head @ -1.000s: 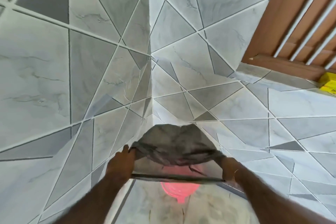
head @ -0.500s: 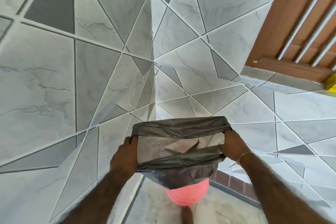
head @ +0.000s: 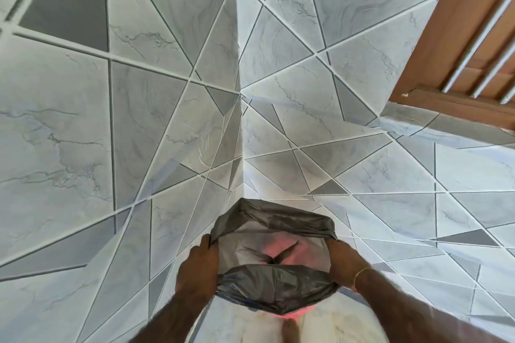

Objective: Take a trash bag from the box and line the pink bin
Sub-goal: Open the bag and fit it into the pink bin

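A thin grey trash bag (head: pixel 274 291) is held open at its mouth between my two hands, low in the middle of the view. My left hand (head: pixel 196 270) grips the left edge of the mouth and my right hand (head: pixel 344 262) grips the right edge. The pink bin (head: pixel 289 313) stands on the floor straight below; only a pink strip of it shows under the bag, and its colour glows through the bag's thin bottom. The bag covers most of the bin. The box is not in view.
Grey and white tiled walls (head: pixel 156 125) meet in a corner right behind the bin. A brown wooden window frame with white bars (head: pixel 473 36) sits at the upper right. Pale marble floor (head: pixel 245 326) lies below, with a bare foot (head: pixel 289 328) by the bin.
The bag's mouth has been spread wider and lowered over the pink bin, whose colour now shows through the bag. Both hands have moved down with it.
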Action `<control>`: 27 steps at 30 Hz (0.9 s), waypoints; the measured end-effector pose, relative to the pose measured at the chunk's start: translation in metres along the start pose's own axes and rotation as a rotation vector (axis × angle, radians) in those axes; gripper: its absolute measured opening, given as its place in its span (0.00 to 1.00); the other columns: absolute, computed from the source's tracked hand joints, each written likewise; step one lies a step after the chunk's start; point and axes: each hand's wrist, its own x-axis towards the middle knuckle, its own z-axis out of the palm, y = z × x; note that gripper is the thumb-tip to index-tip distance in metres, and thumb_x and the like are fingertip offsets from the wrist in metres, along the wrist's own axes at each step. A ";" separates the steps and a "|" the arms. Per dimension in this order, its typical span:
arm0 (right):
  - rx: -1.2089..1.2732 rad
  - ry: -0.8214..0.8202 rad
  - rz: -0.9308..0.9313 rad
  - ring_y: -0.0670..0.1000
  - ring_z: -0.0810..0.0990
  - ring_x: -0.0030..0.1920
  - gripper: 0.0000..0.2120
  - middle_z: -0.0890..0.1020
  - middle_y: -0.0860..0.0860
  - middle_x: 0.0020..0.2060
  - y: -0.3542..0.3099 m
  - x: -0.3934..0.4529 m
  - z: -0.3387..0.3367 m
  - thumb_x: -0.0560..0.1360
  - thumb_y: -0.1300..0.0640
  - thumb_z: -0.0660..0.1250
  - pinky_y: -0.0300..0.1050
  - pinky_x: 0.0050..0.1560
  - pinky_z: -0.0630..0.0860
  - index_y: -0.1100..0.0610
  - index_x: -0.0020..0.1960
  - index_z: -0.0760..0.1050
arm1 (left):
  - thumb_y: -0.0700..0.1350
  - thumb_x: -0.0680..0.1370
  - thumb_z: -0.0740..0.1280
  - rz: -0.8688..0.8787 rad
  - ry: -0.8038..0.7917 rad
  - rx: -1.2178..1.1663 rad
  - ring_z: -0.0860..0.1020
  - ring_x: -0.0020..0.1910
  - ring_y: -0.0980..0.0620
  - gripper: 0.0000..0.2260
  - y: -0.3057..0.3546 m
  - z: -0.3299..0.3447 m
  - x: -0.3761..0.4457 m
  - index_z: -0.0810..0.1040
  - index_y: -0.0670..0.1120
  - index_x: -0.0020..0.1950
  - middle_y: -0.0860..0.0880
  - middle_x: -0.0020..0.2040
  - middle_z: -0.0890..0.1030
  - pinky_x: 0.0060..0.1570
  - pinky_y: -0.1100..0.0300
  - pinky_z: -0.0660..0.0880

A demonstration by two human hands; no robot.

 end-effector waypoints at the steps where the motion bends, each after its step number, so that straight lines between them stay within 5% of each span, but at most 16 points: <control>1: 0.011 -0.013 0.005 0.61 0.76 0.63 0.32 0.77 0.59 0.62 -0.002 -0.001 0.003 0.65 0.48 0.62 0.50 0.63 0.73 0.55 0.68 0.66 | 0.56 0.76 0.63 -0.025 -0.015 -0.018 0.77 0.59 0.45 0.28 -0.001 0.004 0.000 0.59 0.47 0.73 0.45 0.64 0.74 0.59 0.50 0.76; 5: 0.047 0.019 0.084 0.57 0.77 0.62 0.28 0.78 0.57 0.62 0.005 0.003 0.015 0.65 0.54 0.64 0.46 0.60 0.74 0.58 0.64 0.70 | 0.48 0.79 0.58 -0.076 -0.082 -0.063 0.74 0.63 0.44 0.25 -0.015 0.019 -0.003 0.55 0.47 0.74 0.44 0.68 0.71 0.61 0.48 0.75; 10: 0.008 0.005 0.077 0.57 0.77 0.62 0.23 0.78 0.57 0.61 0.017 0.010 0.022 0.67 0.60 0.64 0.45 0.58 0.74 0.59 0.62 0.71 | 0.57 0.74 0.61 -0.150 -0.200 -0.100 0.74 0.63 0.44 0.34 -0.027 0.033 -0.015 0.52 0.49 0.75 0.44 0.68 0.70 0.62 0.47 0.74; 17: -0.041 -0.062 -0.015 0.56 0.76 0.63 0.20 0.79 0.55 0.61 0.006 0.023 0.036 0.72 0.62 0.62 0.44 0.62 0.71 0.58 0.64 0.72 | 0.56 0.73 0.62 -0.070 -0.259 -0.075 0.75 0.63 0.45 0.35 -0.011 0.048 -0.003 0.50 0.52 0.76 0.46 0.70 0.68 0.61 0.48 0.74; 27: 0.146 -0.044 0.070 0.57 0.78 0.59 0.21 0.78 0.55 0.60 0.007 0.074 0.044 0.69 0.62 0.64 0.44 0.54 0.74 0.59 0.62 0.72 | 0.34 0.75 0.58 0.067 -0.175 -0.083 0.73 0.67 0.46 0.32 0.045 0.088 0.046 0.53 0.44 0.78 0.42 0.74 0.68 0.66 0.57 0.70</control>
